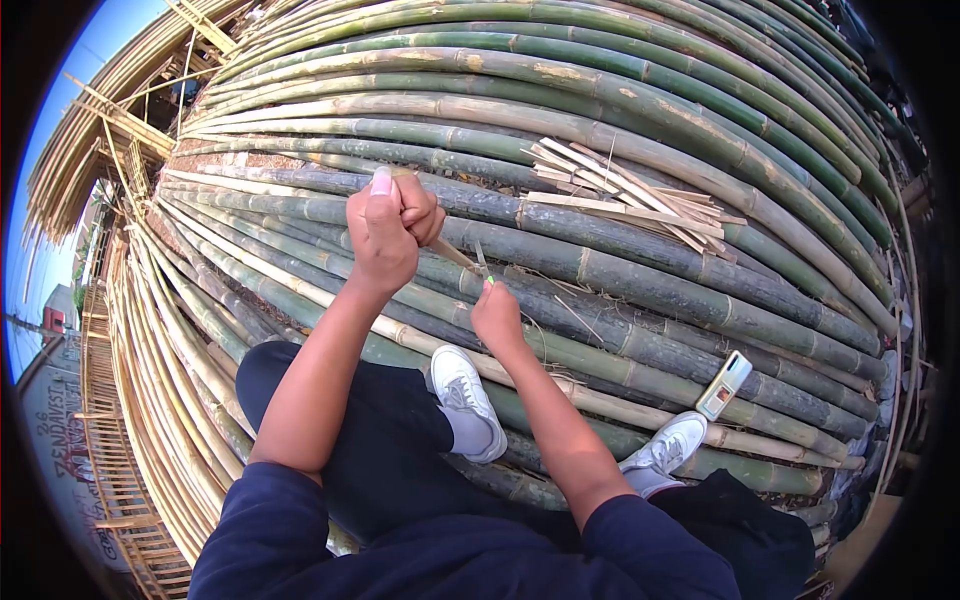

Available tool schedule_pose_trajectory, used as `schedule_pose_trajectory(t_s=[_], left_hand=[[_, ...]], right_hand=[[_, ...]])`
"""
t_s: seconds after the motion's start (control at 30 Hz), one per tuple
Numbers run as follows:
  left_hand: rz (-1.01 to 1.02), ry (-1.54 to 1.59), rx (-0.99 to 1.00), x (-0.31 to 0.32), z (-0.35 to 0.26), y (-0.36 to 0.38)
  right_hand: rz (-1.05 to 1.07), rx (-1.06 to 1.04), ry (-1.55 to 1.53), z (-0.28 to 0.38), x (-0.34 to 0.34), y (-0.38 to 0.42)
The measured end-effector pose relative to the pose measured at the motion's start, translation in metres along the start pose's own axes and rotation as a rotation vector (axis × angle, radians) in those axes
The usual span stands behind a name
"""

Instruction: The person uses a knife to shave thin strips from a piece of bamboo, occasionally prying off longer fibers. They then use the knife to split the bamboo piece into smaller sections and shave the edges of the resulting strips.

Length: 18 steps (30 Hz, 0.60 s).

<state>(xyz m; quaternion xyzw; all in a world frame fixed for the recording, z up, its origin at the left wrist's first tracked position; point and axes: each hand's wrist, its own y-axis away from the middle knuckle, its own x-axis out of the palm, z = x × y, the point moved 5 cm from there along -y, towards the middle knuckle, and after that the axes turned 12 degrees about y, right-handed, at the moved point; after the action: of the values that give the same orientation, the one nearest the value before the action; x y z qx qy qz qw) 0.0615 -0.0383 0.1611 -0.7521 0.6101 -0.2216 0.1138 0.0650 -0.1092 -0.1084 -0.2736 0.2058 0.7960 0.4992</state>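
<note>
My left hand (390,225) is raised in front of me, fingers wrapped round a thin bamboo strip (454,255), thumb on top. The strip slants down to the right, toward the other hand. Lower and to the right, my right hand (497,317) is closed on a knife (481,262) with a bit of green at its handle. Its narrow blade points up and overlaps the strip's lower end in this view. Under both hands lie long green and grey bamboo poles (660,285), with thin shavings (580,318) scattered on them.
A loose heap of split bamboo sticks (640,200) rests on the poles ahead to the right. A phone (724,385) lies by my right shoe (668,446). At the left stand a slatted bamboo fence (115,470) and stacked pale poles (165,390).
</note>
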Motion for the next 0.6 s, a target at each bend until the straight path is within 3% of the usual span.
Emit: schedule_pose_trajectory(t_s=[0.1,0.13,0.2,0.23,0.27,0.33,0.47,0.53,0.6], left_hand=[[-0.029,0.091,0.010,-0.011,0.000,-0.002],[-0.030,0.093,0.017,-0.009,0.000,-0.003],[-0.099,0.031,-0.010,-0.007,-0.001,-0.004],[-0.097,0.031,-0.007,-0.005,-0.001,-0.003],[-0.073,0.018,-0.005,-0.001,-0.001,-0.002],[-0.046,0.006,-0.008,0.005,0.001,0.004],[0.040,0.024,-0.004,0.001,0.019,0.014],[0.047,-0.211,0.057,0.000,0.033,0.019],[0.077,-0.231,0.057,0.006,0.024,0.016]], right_hand=[[-0.303,-0.102,-0.178,0.054,-0.079,0.012],[-0.305,-0.108,-0.175,0.055,-0.077,0.013],[-0.557,-0.227,-0.345,0.052,-0.078,0.025],[-0.386,-0.208,-0.151,0.043,-0.058,0.023],[-0.390,-0.212,-0.151,0.027,-0.038,0.021],[0.017,-0.011,0.173,-0.003,0.010,0.014],[-0.170,-0.036,0.007,0.033,-0.041,0.018],[-0.235,-0.062,-0.068,0.042,-0.054,0.017],[-0.245,-0.157,-0.069,0.041,-0.050,0.014]])
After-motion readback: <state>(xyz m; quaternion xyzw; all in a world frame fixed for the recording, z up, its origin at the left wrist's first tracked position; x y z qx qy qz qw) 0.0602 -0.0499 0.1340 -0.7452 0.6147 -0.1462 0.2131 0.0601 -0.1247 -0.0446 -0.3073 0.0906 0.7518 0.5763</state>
